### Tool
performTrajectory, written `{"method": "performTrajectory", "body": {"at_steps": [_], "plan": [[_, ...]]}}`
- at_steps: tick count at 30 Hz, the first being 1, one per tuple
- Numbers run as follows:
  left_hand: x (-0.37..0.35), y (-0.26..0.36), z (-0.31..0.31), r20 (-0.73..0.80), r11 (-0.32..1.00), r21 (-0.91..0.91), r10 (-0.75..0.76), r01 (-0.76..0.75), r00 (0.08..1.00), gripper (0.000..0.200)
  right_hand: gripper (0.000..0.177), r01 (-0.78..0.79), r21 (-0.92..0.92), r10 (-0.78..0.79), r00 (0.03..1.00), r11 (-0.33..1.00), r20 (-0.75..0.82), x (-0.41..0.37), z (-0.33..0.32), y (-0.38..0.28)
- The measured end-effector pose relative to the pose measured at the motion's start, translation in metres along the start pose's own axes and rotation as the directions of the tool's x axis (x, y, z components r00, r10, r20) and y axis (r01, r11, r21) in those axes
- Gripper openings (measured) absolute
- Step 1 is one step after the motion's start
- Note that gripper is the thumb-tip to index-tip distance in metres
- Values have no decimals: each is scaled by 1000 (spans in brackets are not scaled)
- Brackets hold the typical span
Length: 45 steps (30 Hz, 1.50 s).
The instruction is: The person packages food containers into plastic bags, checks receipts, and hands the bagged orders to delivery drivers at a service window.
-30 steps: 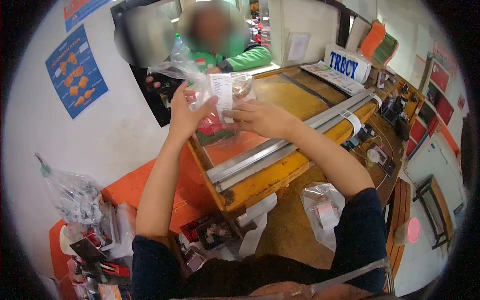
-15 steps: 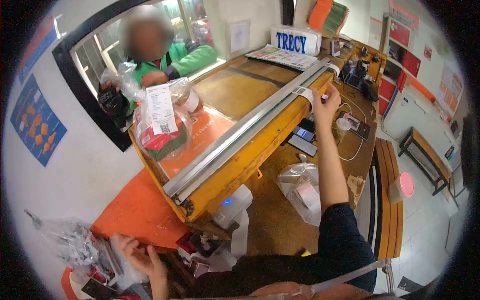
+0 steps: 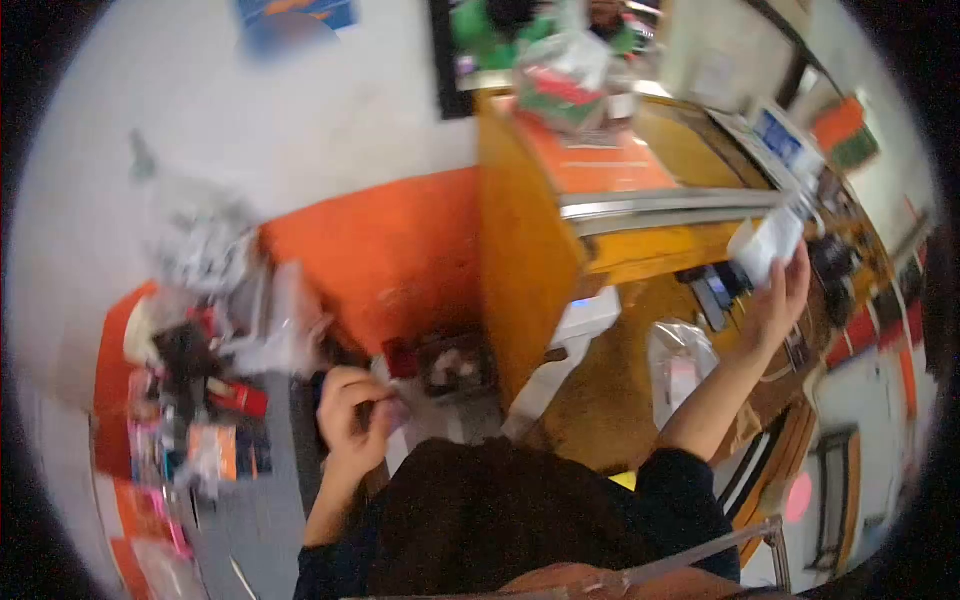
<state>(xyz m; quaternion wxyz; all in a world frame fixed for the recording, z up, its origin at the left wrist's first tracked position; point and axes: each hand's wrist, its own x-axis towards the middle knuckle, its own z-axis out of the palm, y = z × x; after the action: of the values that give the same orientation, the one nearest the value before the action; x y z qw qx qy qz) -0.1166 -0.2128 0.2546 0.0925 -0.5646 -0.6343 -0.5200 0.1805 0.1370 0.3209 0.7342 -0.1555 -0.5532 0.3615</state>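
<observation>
My right hand (image 3: 785,295) is raised at the right, under the counter's metal rail (image 3: 670,205), and pinches a white paper slip (image 3: 765,245). My left hand (image 3: 350,420) is low at the left with its fingers curled, next to a dark object on the low cluttered shelf (image 3: 215,410). Motion blur hides whether it holds anything. A clear plastic bag of packed food (image 3: 565,80) stands on the orange-topped counter (image 3: 600,160) by the window.
A person in a green jacket (image 3: 480,20) is at the window at the top. A clear bag with receipt rolls (image 3: 680,360) lies on the lower desk. Phones and devices (image 3: 715,290) sit under the counter. A bag of crumpled papers (image 3: 205,245) hangs at the left.
The view has swung down and left, with blur. My right hand has pulled a paper slip off the rail area. My left hand has risen and curled by the shelf.
</observation>
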Motion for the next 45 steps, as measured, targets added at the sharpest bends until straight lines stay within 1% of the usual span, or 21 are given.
{"method": "performTrajectory", "body": {"at_steps": [3,4,5,6,10,13,18,20,22,25,26,27,28,29,30,33,34,36,40,42,45], "plan": [[-23,4,-31,290,990,-137,24,17,957,41,44,-130,-80,149,938,988,312,-127,91,-38],[-32,12,-41,300,976,-203,-9,73,954,51,47,-466,128,322,759,875,565,-178,109,-29],[-45,19,-56,307,956,-268,-36,123,951,62,44,-298,52,168,662,953,730,-222,156,-50],[-92,-5,-64,342,960,-184,-137,209,930,75,39,-139,135,-87,307,981,948,-237,195,-67],[-167,16,-123,-73,746,-529,-515,405,854,42,19,-667,21,11,44,745,999,-393,268,-106],[-230,33,-171,-390,532,-801,-812,275,434,60,21,-837,-241,-40,-298,492,954,-480,287,-132],[-328,64,-245,-738,741,-671,-670,10,78,51,21,-746,-259,-319,-534,613,783,-584,298,-147],[-348,79,-263,-784,787,-617,-614,7,-91,44,15,-653,-79,-259,-406,754,876,-589,322,-125],[-358,92,-276,-796,802,-595,-579,53,-177,40,11,-690,-45,108,49,722,993,-610,362,-65],[-377,96,-280,-763,764,-644,-636,47,-119,35,17,-388,-90,236,348,917,907,-603,450,27],[-373,94,-279,-775,770,-632,-623,89,-107,35,19,-20,-61,64,406,998,912,-608,475,67],[-367,92,-277,-787,776,-617,-610,133,-93,35,21,348,-28,-122,400,937,908,-616,493,96],[-361,88,-274,-790,779,-613,-604,133,-107,35,21,346,-15,-128,388,938,913,-613,506,92],[-353,84,-270,-802,787,-597,-580,157,-143,34,21,-208,-347,365,57,915,929,-608,518,90],[-345,79,-267,-812,791,-583,-557,186,-177,33,20,-510,-717,548,-466,476,695,-602,525,84],[-332,66,-260,-789,760,-614,-593,211,-161,31,17,-555,-646,333,-565,524,755,-592,523,77],[-329,60,-259,-769,741,-640,-616,206,-172,31,17,-553,-653,332,-574,517,749,-595,515,82],[-313,44,-257,-765,742,-644,-628,185,-144,32,16,-812,-389,321,-264,435,910,-600,496,88],[-272,16,-257,-719,704,-692,-693,160,-55,37,7,-860,-211,250,-101,465,963,-631,468,112],[-264,1,-256,-696,678,-702,-718,220,-5,38,8,-623,-99,207,102,776,973,-638,472,119],[-248,-16,-246,-682,666,-713,-731,218,3,38,11,-397,-190,240,80,898,967,-629,485,131]]}}
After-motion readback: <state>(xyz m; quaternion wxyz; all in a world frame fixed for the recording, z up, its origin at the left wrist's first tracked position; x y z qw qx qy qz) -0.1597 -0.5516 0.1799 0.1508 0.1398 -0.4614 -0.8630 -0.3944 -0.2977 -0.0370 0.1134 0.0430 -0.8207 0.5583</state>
